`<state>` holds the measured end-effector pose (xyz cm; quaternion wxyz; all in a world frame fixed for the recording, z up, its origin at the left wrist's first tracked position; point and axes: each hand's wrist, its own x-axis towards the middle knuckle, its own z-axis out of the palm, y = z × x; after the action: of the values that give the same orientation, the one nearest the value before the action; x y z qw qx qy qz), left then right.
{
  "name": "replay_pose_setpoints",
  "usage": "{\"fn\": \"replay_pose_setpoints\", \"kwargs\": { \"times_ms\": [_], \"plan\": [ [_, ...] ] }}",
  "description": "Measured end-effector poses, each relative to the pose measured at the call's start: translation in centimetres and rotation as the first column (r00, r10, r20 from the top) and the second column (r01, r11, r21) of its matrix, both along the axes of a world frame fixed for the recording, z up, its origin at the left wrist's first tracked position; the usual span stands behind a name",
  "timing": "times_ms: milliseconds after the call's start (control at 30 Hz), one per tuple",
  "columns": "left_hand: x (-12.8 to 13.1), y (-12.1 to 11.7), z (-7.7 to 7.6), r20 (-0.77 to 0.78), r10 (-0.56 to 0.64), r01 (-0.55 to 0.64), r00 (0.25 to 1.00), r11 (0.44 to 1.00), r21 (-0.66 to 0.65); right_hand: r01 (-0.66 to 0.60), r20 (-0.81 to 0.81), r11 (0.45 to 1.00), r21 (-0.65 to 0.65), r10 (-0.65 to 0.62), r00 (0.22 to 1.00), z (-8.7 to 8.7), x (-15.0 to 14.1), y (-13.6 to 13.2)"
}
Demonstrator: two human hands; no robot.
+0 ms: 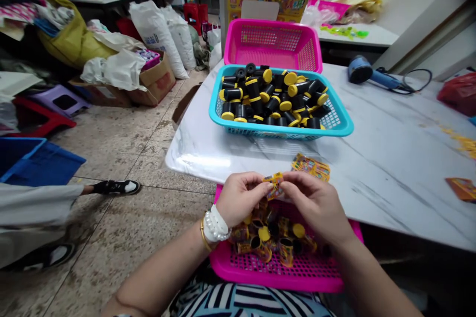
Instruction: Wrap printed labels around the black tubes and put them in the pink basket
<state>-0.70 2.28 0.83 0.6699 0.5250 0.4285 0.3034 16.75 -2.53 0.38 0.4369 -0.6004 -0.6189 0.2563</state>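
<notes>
Both hands up front: left hand (238, 200) and right hand (320, 205) pinch opposite ends of a small yellow printed label (274, 186), fingers pressed together (sleeve or flat piece, can't tell). It's above a pink plastic basket (282, 282) of wrapped tubes, near a loose pile of yellow printed labels (313, 166) on the white marbled counter (386, 163). Best handling: light, even grip at the edges, no creasing, ends kept level.
</notes>
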Motion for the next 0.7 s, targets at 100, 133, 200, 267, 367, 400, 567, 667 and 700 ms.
{"fn": "replay_pose_setpoints", "kwargs": {
  "times_ms": [100, 133, 200, 267, 367, 400, 567, 667, 700],
  "plan": [
    [-0.5, -1.0, 0.4, 0.006, 0.155, -0.155, 0.988, 0.987, 0.031, 0.016, -0.044, 0.999, -0.047, -0.018, 0.999, -0.1, -0.9, 0.5],
    [-0.6, -1.4, 0.5, 0.011, 0.217, -0.218, 0.976, 0.975, 0.054, 0.056, -0.04, 0.998, -0.009, -0.056, 0.998, -0.2, -1.3, 0.6],
    [-0.7, -2.4, 0.5, 0.023, 0.291, -0.292, 0.956, 0.949, 0.116, 0.121, -0.033, 0.99, 0.068, -0.119, 0.992, -0.4, -1.9, 0.3],
    [-0.9, -3.2, 0.4, 0.045, 0.309, -0.312, 0.95, 0.932, 0.184, 0.15, -0.014, 0.982, 0.111, -0.149, 0.989, -0.7, -2.3, 0.0],
    [-0.8, -3.8, 0.1, 0.088, 0.328, -0.34, 0.94, 0.905, 0.256, 0.151, 0.02, 0.978, 0.145, -0.155, 0.988, -1.0, -2.5, -0.5],
    [-0.7, -3.8, 0.0, 0.098, 0.335, -0.349, 0.937, 0.898, 0.268, 0.147, 0.022, 0.977, 0.156, -0.152, 0.988, -1.1, -2.5, -0.6],
    [-0.6, -3.2, -0.1, 0.141, 0.384, -0.406, 0.913, 0.889, 0.212, 0.129, 0.008, 0.97, 0.207, -0.133, 0.991, -1.4, -2.2, -1.0],
    [-0.6, -3.0, 0.1, 0.131, 0.392, -0.411, 0.911, 0.89, 0.194, 0.141, 0.018, 0.96, 0.241, -0.149, 0.989, -1.6, -2.2, -1.1],
    [-0.6, -3.0, 0.1, 0.119, 0.38, -0.397, 0.917, 0.894, 0.206, 0.133, 0.025, 0.959, 0.25, -0.144, 0.989, -1.7, -2.2, -1.1]
  ]
}}
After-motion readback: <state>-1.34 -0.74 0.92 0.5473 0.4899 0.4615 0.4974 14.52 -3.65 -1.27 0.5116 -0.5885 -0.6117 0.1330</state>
